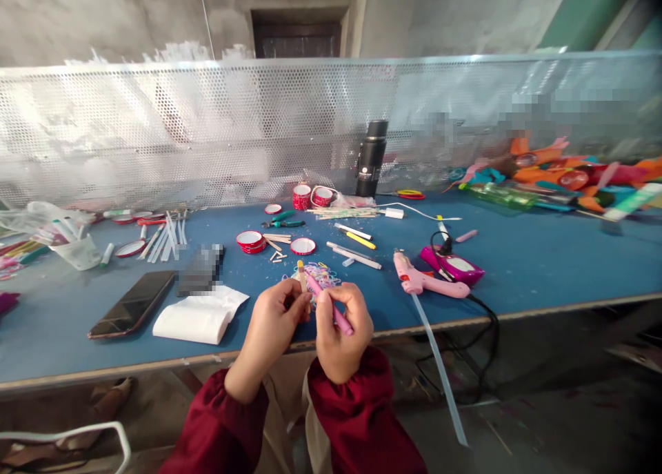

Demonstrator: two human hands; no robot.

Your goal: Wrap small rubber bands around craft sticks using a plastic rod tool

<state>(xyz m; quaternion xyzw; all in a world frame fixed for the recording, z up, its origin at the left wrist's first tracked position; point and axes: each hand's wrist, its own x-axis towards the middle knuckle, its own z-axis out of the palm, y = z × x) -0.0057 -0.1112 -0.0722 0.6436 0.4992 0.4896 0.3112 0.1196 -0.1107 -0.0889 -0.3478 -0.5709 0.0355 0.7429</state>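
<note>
My left hand [274, 315] is closed on a small wooden stick [302, 275], which stands up between thumb and fingers with a yellow-orange tip at its top. My right hand [344, 326] grips a pink marker [313, 283], slanted so its upper end meets or nearly meets the stick. Whether the two touch I cannot tell. Just behind both hands lies a loose heap of thin colourful bands [329, 275], partly hidden by the fingers. Beyond it are a red-rimmed round lid [303, 246], a stack of similar lids [251, 241] and several short wooden sticks [278, 238].
To the right, a pink glue gun [418, 281] with a long clear glue stick [439, 370] overhangs the blue table's edge. On the left lie a phone [133, 303] and folded white tissue [194, 319]. Pens [356, 238], pliers [283, 223] and a black flask [372, 160] sit farther back.
</note>
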